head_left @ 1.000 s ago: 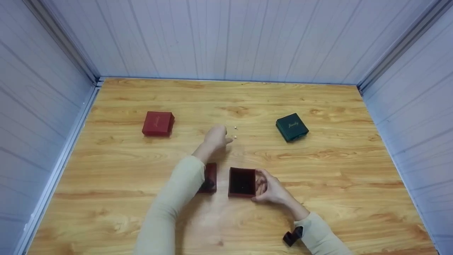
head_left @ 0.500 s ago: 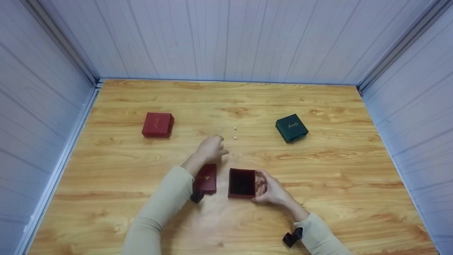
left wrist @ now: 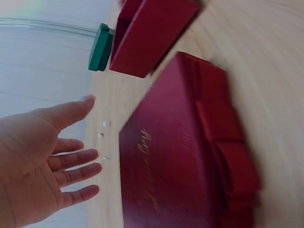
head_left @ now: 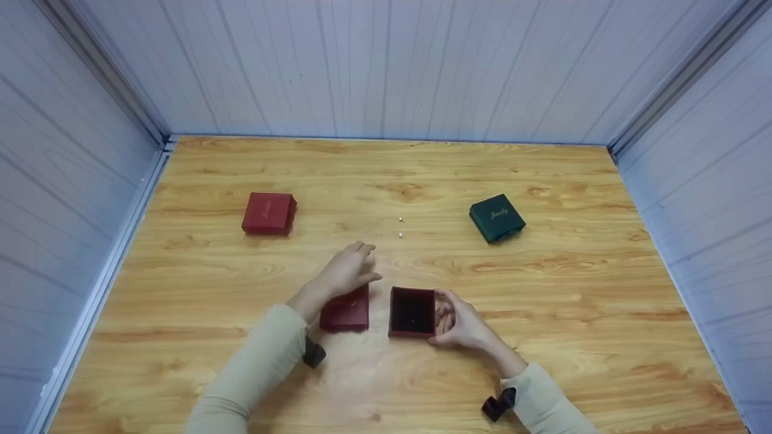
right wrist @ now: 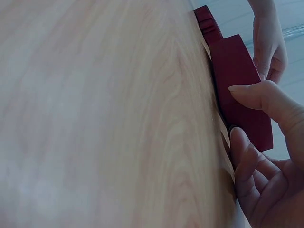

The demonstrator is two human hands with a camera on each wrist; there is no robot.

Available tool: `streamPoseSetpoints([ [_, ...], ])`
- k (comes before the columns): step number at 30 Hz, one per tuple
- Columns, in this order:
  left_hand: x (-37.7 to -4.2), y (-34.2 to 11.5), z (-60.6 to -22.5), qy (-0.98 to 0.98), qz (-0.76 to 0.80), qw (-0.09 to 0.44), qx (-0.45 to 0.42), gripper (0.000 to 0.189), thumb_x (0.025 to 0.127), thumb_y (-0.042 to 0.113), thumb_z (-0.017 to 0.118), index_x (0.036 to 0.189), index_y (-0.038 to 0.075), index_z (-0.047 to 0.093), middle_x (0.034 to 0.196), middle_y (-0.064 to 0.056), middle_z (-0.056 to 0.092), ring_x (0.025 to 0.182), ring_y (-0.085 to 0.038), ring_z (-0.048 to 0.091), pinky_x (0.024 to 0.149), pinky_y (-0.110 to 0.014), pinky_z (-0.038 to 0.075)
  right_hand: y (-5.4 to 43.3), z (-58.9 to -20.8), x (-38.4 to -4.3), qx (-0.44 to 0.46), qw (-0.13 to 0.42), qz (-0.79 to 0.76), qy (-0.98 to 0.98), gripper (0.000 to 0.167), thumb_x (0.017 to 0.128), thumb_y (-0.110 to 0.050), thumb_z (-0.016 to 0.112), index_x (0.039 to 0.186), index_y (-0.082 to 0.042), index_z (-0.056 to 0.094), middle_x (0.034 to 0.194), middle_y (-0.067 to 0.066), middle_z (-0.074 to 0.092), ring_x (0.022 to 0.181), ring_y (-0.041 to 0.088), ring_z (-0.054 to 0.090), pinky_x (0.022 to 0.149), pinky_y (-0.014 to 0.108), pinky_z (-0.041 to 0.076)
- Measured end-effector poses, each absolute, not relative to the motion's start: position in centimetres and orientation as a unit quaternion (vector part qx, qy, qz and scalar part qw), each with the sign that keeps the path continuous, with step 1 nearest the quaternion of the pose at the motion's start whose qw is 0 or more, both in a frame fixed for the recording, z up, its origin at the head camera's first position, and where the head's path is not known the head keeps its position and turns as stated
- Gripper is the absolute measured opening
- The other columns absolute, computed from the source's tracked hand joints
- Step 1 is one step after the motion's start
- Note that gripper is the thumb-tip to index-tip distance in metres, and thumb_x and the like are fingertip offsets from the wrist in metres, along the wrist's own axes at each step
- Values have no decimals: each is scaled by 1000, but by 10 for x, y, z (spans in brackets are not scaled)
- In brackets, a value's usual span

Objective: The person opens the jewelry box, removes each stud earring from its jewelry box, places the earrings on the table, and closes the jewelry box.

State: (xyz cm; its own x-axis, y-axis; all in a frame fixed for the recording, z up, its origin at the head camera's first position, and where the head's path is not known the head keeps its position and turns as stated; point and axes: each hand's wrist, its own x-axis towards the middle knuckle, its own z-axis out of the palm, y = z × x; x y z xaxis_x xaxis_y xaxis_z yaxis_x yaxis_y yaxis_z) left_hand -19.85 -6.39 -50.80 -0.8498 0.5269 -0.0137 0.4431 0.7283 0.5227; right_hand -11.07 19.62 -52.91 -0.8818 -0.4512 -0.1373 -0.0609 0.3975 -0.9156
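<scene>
In the head view my left hand (head_left: 345,274) hovers over the far side of a dark red jewelry box lid (head_left: 348,316), fingers spread and holding nothing. The left wrist view shows that lid (left wrist: 164,161) with gold lettering and a red bow on its side. To its right stands the lid's open box base (head_left: 411,334), dark inside with a tiny bright spot. My right hand (head_left: 463,322) grips the base's right side, thumb at the near corner and a finger at the far one. In the right wrist view the thumb (right wrist: 251,95) lies against the red wall.
Small shiny stud-like pieces, one a pearly bead (head_left: 400,235) and another bead (head_left: 400,219), lie beyond the boxes. A closed red jewelry box (head_left: 268,213) sits at the back left. At the back right is a closed green jewelry box (head_left: 497,217). Panel walls enclose the wooden table.
My left hand has drawn back from beside the beads toward the lid, and its fingers have spread. My right hand and the box base have stayed put.
</scene>
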Motion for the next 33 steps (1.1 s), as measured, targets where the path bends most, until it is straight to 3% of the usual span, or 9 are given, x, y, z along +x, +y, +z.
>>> streamPoseSetpoints([
  [5,-192,-73,-516,916,270,51,293,60,80,29,65,122,-8,44,112,-19,50,104,-32,48,92,-41,36,194,-519,-108,-158,185,-525,816,79,62,6,75,126,12,30,84,22,56,59,22,53,52,21,45],
  [13,-183,-91,-527,902,281,33,326,58,82,29,63,123,-7,45,121,-20,46,112,-33,44,96,-43,32,194,-522,-109,-149,190,-542,805,80,61,8,74,126,12,29,85,24,55,61,25,53,53,20,45],
  [20,-176,-107,-539,887,274,5,372,63,80,40,61,123,-4,47,123,-16,47,114,-28,43,97,-39,31,193,-520,-109,-144,191,-542,805,78,61,7,75,125,12,32,85,23,55,61,31,52,52,19,43],
  [27,-169,-115,-544,900,237,52,363,84,73,59,58,132,2,39,133,-13,38,122,-25,34,102,-39,22,193,-520,-109,-145,189,-540,807,78,61,7,75,125,13,31,86,23,55,63,36,53,53,20,44],
  [33,-165,-117,-546,906,228,83,348,100,64,68,59,136,3,32,137,-13,32,125,-26,28,104,-38,18,193,-521,-109,-146,188,-538,808,78,61,7,75,125,13,31,85,23,55,61,28,53,52,20,44],
])
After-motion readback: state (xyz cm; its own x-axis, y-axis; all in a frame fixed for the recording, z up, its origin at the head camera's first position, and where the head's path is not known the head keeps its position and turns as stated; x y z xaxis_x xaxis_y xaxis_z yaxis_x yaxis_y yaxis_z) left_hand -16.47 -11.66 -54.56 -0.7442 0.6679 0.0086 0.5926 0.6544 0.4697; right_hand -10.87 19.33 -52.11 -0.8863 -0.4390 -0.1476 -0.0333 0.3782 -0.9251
